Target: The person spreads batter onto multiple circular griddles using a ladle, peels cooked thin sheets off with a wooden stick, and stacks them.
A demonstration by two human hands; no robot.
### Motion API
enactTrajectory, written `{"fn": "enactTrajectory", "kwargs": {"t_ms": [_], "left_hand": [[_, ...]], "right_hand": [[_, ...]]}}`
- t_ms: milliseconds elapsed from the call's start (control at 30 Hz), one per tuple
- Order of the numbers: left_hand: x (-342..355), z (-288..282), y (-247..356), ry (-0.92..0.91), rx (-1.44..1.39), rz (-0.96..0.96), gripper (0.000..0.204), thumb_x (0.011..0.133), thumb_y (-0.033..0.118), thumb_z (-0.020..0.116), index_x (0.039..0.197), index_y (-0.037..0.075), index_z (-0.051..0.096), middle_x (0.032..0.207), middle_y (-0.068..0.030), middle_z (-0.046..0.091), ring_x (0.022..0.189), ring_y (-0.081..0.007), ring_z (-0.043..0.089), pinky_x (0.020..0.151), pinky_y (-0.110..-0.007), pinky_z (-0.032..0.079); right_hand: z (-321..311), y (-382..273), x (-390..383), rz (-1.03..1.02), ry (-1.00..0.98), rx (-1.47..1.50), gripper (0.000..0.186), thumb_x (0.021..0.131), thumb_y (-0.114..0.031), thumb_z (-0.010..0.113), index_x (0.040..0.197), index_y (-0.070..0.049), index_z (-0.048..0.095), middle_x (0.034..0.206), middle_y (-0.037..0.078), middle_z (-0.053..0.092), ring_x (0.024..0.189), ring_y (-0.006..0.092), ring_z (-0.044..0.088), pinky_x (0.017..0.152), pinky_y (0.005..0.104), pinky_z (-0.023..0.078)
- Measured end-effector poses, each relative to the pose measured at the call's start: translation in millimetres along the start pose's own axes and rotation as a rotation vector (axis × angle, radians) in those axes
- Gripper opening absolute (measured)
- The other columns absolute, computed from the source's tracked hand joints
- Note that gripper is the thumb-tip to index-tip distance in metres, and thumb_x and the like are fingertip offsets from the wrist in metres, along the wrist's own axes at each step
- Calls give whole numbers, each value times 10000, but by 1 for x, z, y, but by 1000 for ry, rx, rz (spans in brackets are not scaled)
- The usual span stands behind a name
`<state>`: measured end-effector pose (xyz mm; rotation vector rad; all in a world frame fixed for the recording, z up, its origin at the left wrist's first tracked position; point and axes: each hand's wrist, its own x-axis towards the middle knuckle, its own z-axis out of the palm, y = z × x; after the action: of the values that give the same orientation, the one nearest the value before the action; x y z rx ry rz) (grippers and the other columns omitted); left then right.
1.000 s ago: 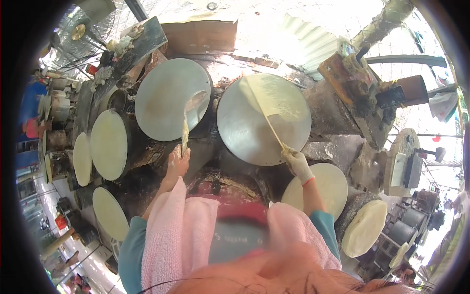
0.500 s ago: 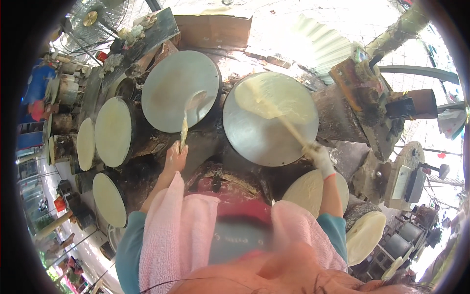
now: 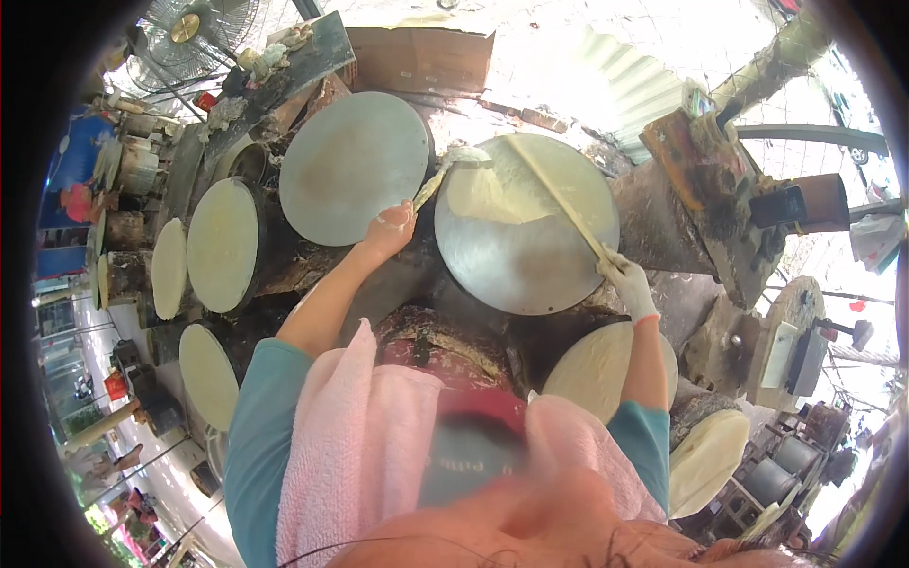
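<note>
My bare left hand (image 3: 391, 225), flecked with batter, is closed on a batter-coated scraper (image 3: 432, 186), whose blade reaches the upper left edge of the right round griddle (image 3: 488, 270). My gloved right hand (image 3: 622, 280) grips a long thin wooden stick (image 3: 559, 197) that lies across that griddle, over a pale batter layer (image 3: 473, 204) covering part of its upper half. The left round griddle (image 3: 350, 170) shows bare metal with a brownish patch, just beyond my left hand.
Further griddles with pale round sheets stand at left (image 3: 220, 241), lower left (image 3: 206, 377) and lower right (image 3: 592, 374). A metal fan (image 3: 187, 28), cardboard box (image 3: 419, 59) and corrugated panel (image 3: 630, 95) sit at the back. A rusty metal stand (image 3: 701, 208) is on the right.
My left hand has risen and moved right, bringing the scraper from the left griddle to the right one's edge. My right hand has shifted right and slightly up with the stick.
</note>
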<state>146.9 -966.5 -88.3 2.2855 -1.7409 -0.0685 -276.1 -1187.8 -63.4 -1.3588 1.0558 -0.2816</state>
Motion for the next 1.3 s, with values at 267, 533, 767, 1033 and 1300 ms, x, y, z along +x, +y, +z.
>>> {"fn": "enactTrajectory", "kwargs": {"t_ms": [267,533,767,1033,1300], "left_hand": [[-73,-63,14,-233,-7,4,242,913,153,415,779,-1,545,617,-198,578,570,-358,593,489,-464,467],[-109,-66,4,-523,-368,125,280,911,236,493,924,-36,560,808,-240,611,727,-390,615,635,-465,493],[-73,-101,-80,247,236,685,282,845,101,609,1125,65,599,1054,-192,598,897,-328,591,741,-385,486],[-94,-103,-154,214,97,565,226,852,101,587,1073,51,600,1062,-165,571,964,-274,551,771,-338,476],[-115,-104,-138,-217,-340,76,241,848,126,574,1072,48,614,1088,-199,571,996,-301,553,823,-390,468]], "right_hand": [[42,-3,-49,312,-327,-171,401,876,-167,622,1259,-68,560,804,-82,556,570,10,392,488,169,316],[167,55,-153,369,-47,823,307,839,-235,663,1090,-96,554,640,-41,482,435,67,396,377,200,300],[354,-46,-17,305,297,932,195,902,-311,582,937,-119,577,588,-28,478,391,85,410,360,235,328],[387,43,-13,228,940,97,308,898,-330,531,1020,-62,622,804,132,658,743,266,633,646,345,479],[366,-14,-65,331,625,200,270,935,-364,454,921,-123,574,588,52,566,475,200,550,450,333,436]]}}
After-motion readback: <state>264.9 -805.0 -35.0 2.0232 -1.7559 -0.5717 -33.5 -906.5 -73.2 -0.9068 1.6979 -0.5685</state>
